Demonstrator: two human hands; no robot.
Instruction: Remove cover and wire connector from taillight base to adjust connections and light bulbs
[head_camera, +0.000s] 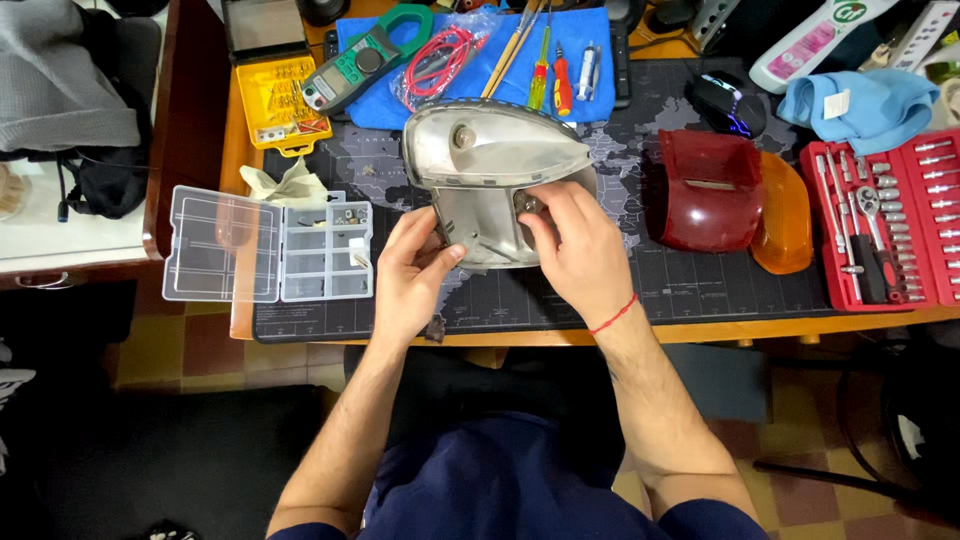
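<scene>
Both hands grip a silver lamp housing (495, 180) propped on the surface (700, 290): the left hand (410, 270) clamps its lower left edge, the right hand (570, 245) pinches near a small bulb (530, 205). A clear parts box (270, 245) lies left, a red lens (705, 190) right; screwdrivers (550, 75) rest on a blue cloth (590, 50) beyond.

bare forearms, red string on right wrist (613, 316).

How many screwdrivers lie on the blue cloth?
2: a green-and-yellow-handled screwdriver and a shorter red-handled screwdriver beside it, at the blue cloth's right part. Others may be hidden among nearby tools.
</scene>
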